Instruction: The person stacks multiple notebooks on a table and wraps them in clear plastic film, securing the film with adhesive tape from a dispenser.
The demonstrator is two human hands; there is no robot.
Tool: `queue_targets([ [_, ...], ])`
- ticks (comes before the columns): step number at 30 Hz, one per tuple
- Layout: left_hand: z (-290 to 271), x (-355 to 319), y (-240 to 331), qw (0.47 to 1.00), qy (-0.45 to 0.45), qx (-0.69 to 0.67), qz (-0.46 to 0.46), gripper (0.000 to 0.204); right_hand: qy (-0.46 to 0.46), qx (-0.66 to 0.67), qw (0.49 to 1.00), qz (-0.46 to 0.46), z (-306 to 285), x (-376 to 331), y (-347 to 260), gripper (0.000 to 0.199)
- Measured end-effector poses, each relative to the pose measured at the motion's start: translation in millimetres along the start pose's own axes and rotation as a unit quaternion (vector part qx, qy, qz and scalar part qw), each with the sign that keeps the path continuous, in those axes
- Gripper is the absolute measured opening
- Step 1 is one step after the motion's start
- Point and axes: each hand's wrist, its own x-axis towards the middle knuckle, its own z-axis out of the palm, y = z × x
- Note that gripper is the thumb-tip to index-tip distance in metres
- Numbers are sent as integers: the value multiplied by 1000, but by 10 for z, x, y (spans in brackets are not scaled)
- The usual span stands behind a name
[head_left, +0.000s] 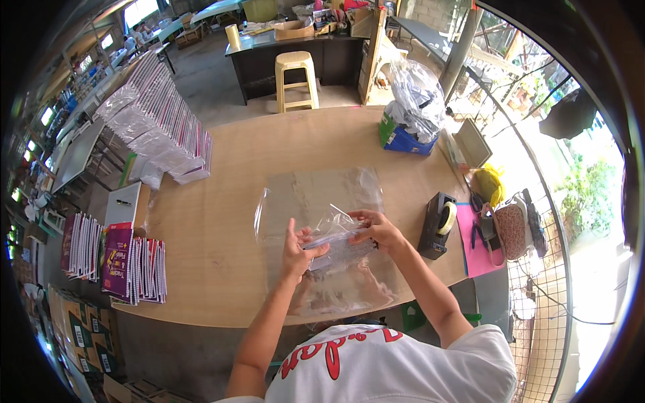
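Observation:
A small plastic-wrapped stack (pixel 336 252) with pale, layered edges, resembling notebooks, is held between my two hands above the table. My left hand (pixel 300 252) grips its left end, with the thumb across the near side and some fingers raised. At the right end, my right hand (pixel 378 230) closes over the stack and the loose film. Crumpled clear film (pixel 334 220) stands up along its far side. Underneath lies a large clear plastic sheet (pixel 316 188), spread flat and glossy. What the stack's covers look like is hidden.
A tall pile of wrapped notebooks (pixel 164 121) stands at the table's (pixel 208 269) far left. Loose notebooks (pixel 144 269) stand near the left edge. A black tape dispenser (pixel 433 235) is on the right, beside a pink folder (pixel 480 252) with pliers (pixel 478 235). A box of plastic (pixel 413 138) sits far right.

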Motion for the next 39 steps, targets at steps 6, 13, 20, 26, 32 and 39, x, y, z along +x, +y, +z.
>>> queue_targets([
  [6, 136, -68, 2, 998, -33, -59, 0, 10, -139, -78, 980, -123, -174, 94, 268, 60],
  [13, 129, -73, -124, 987, -13, 21, 160, 19, 35, -405, 794, -453, 380, -727, 32, 34],
  [20, 149, -227, -111, 992, 38, -9, 123, 19, 90, -307, 853, -413, 429, -892, 550, 25],
  [26, -161, 133, 346, 958, -249, 96, 101, 41, 75, -471, 659, -581, 107, -742, 945, 36],
  [32, 102, 347, 702, 772, -437, 424, 183, 71, 7, -633, 554, -540, -88, -745, 1011, 43],
  [39, 193, 51, 630, 769, -333, 500, 218, 67, 548, -465, 659, -222, -1828, -1030, 838, 25],
])
